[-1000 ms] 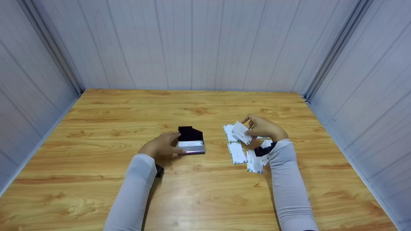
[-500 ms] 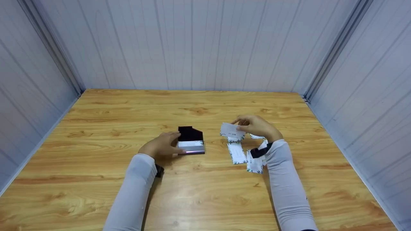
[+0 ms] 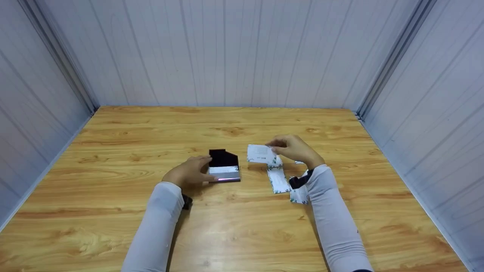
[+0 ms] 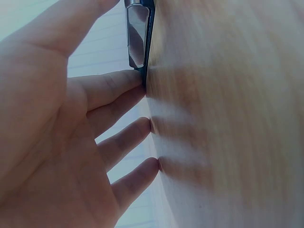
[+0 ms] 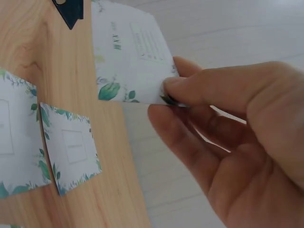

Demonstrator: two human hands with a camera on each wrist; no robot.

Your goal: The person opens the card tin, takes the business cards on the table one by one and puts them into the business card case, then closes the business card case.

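Observation:
A business card case [image 3: 224, 158] lies open on the table, its dark lid folded back and a white card showing in the silvery pocket at the front. My left hand [image 3: 188, 170] rests at its left side, thumb over the front part and index finger by the lid. In the left wrist view, nearly straight fingers touch the case [image 4: 137, 38] and the tabletop. My right hand [image 3: 296, 150] pinches a white business card [image 3: 258, 154] by its right end, between thumb and fingers. Green leaves decorate the card's edges in the right wrist view, with print on its face.
Several more leaf-bordered cards lie on the wooden table [image 3: 242, 234] under and in front of the right hand, among them one card [image 3: 278, 180] and another card [image 3: 299, 195] nearer. The right wrist partly hides others. Pale panel walls [image 3: 242, 53] enclose the back and both sides.
My right hand has lifted the card off the group and carried it left toward the case, turning it from slanted to nearly level. The left hand and the case have stayed in place.

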